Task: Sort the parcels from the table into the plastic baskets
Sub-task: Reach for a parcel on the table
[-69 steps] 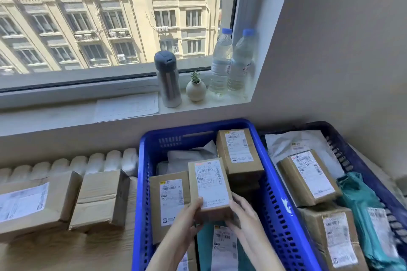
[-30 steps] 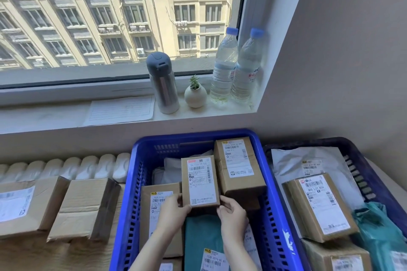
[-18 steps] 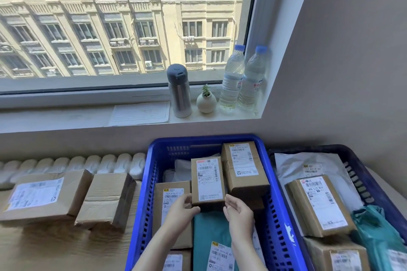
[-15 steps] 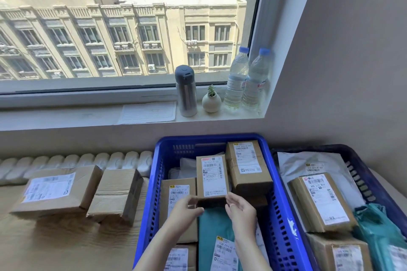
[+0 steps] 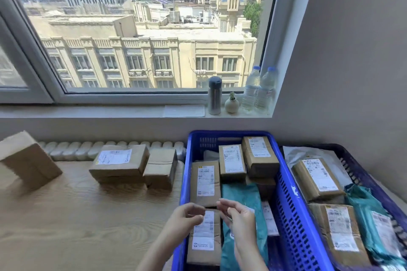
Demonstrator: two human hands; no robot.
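A small brown parcel [image 5: 232, 161] lies flat in the bright blue basket [image 5: 184, 174], label up. It sits snug between a long box [image 5: 205, 182] and a fatter box [image 5: 259, 156], and I think it lies there so the boxes pack close and do not slide. A soft green bag [image 5: 241, 196] lies in front of it, nearer the person.

The left hand [image 5: 187, 215] and the right hand [image 5: 241, 219] float side by side over the near end of this basket. Their fingers are bent a little and loose. They hold nothing and they touch no parcel, though they are a bit blurry. To me, that means one parcel is done and the hands are free for the next one.

More parcels wait on the wooden table [image 5: 77, 215] to the left. A wide box [image 5: 120, 163] with a label and a plain box [image 5: 161, 168] sit close together by the basket. A third box [image 5: 27, 158] stands tipped on one edge, far off to the left. The plain box looks like the easy next pick, since it is nearest.

On the right, a dark blue basket [image 5: 352, 169] holds other boxes and bags, so each sort seems to have its own home. Up on the window sill [image 5: 88, 112] stand a flask [image 5: 214, 95] and two water bottles [image 5: 264, 92], out of the way.
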